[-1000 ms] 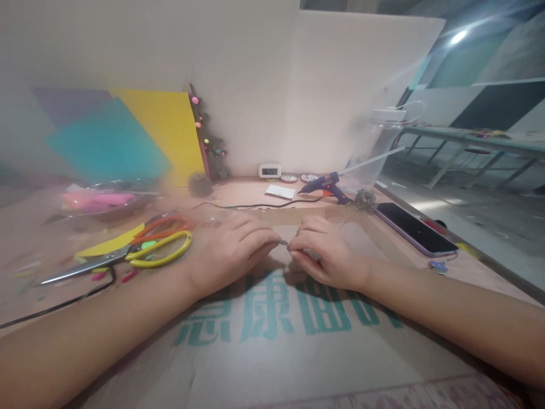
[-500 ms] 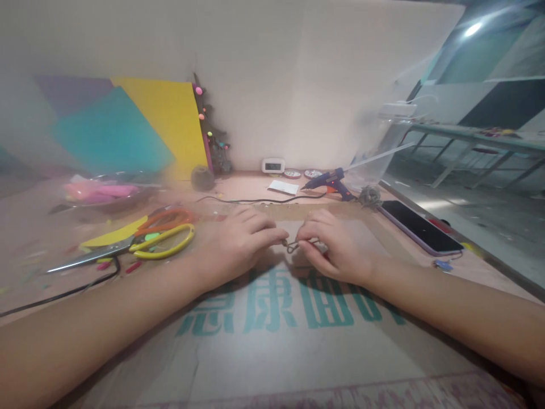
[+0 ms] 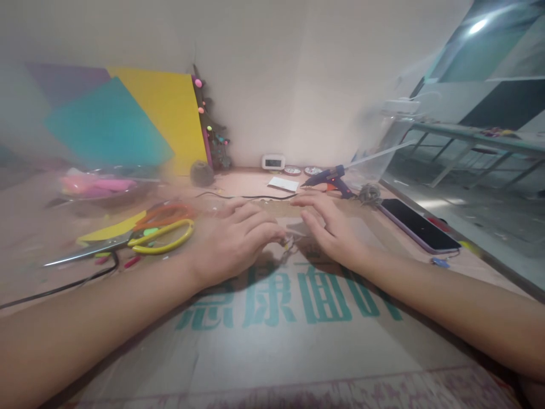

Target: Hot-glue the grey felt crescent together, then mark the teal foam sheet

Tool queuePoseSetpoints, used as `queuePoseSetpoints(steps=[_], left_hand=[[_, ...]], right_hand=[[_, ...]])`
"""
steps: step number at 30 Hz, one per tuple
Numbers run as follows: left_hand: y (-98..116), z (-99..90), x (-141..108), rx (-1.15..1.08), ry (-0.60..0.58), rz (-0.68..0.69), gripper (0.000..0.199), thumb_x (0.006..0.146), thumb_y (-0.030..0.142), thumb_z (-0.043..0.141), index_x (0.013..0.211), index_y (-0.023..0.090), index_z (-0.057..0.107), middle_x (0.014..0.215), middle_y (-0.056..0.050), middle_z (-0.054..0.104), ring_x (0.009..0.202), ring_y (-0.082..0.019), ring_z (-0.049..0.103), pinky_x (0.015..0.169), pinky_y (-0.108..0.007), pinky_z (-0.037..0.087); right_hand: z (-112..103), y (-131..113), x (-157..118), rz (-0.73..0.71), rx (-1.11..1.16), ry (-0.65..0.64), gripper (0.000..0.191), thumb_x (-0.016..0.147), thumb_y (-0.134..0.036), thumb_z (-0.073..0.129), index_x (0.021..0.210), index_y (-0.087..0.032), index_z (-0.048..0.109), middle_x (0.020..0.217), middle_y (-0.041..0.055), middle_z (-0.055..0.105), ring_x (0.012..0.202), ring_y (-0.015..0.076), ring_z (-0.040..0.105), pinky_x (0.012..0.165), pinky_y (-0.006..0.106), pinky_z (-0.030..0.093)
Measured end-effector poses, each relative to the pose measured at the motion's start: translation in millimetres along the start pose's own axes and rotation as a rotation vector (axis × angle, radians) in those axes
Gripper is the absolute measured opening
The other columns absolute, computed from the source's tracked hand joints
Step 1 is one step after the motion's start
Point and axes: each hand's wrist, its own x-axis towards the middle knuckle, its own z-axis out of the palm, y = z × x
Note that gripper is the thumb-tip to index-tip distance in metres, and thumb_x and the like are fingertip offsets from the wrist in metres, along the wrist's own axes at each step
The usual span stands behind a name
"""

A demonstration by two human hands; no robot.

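My left hand point(image 3: 240, 244) is closed in a pinch, palm down, over a cardboard sheet point(image 3: 255, 358) with large green characters. Between its thumb and fingertips is a small looped piece of thin cord point(image 3: 289, 244), blurred. My right hand point(image 3: 332, 230) is just to the right, its thumb and fingers apart and nothing seen in them. It stands close to the cord but looks apart from it.
Yellow-handled scissors point(image 3: 162, 244) and orange-handled scissors point(image 3: 164, 215) lie at left. Behind my hands are a small digital clock point(image 3: 273, 162) and a glue gun point(image 3: 326, 177) with its cord. A twine ball point(image 3: 369, 193) and a phone point(image 3: 419, 224) are at right.
My right hand has let go of the cord and opened, its fingers lifting away. My left hand keeps its pinch on the cord, which now hangs lower. The view has shifted slightly.
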Motion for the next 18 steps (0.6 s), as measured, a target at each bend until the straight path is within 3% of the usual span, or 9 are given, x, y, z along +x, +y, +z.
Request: queuePoseSetpoints(steps=[4,9,12,15,18], left_hand=[[2,-1.6,1,0.063,-0.051,-0.001,0.011,0.091,0.018,0.056,0.098,0.024,0.061,0.097,0.0,0.071,0.091,-0.02,0.056,0.086,-0.037,0.035],[1,2.7,1,-0.087,-0.126,-0.023,0.012,0.096,0.022,0.05,0.098,0.025,0.061,0.092,0.003,0.07,0.091,-0.017,0.058,0.092,-0.035,0.037],[-1,3.7,0,-0.032,-0.068,0.018,0.014,0.095,0.023,0.052,0.108,0.025,0.058,0.101,0.001,0.07,0.1,-0.018,0.058,0.099,-0.037,0.036],[-1,1.3,0,0.055,0.035,0.076,0.016,0.091,0.026,0.06,0.107,0.024,0.059,0.108,-0.003,0.069,0.105,-0.021,0.057,0.096,-0.038,0.039],[2,1.3,1,-0.074,-0.095,0.059,0.01,0.092,0.031,0.057,0.091,0.021,0.062,0.092,-0.003,0.069,0.087,-0.018,0.06,0.079,-0.032,0.044]], right_hand=[[-1,-3,-1,-0.009,0.098,-0.186,0.023,0.096,-0.03,0.05,0.113,-0.018,0.061,0.114,0.0099,0.067,0.109,0.0217,0.058,0.097,0.041,0.043],[4,-9,-2,-0.091,0.177,-0.331,0.013,0.092,-0.027,0.056,0.088,-0.018,0.064,0.084,0.0051,0.068,0.085,0.0186,0.058,0.081,0.035,0.046],[4,-12,0,0.075,0.241,-0.386,0.013,0.09,-0.025,0.058,0.083,-0.016,0.065,0.079,0.0035,0.066,0.078,0.0159,0.058,0.074,0.03,0.045],[3,-11,4,0.368,0.336,-0.358,0.015,0.088,-0.027,0.059,0.081,-0.017,0.065,0.075,0.0009,0.066,0.073,0.0138,0.059,0.07,0.027,0.045],[2,-6,7,0.579,0.489,-0.237,0.019,0.087,-0.032,0.059,0.077,-0.017,0.064,0.073,-0.0008,0.065,0.069,0.0124,0.058,0.066,0.026,0.045]])
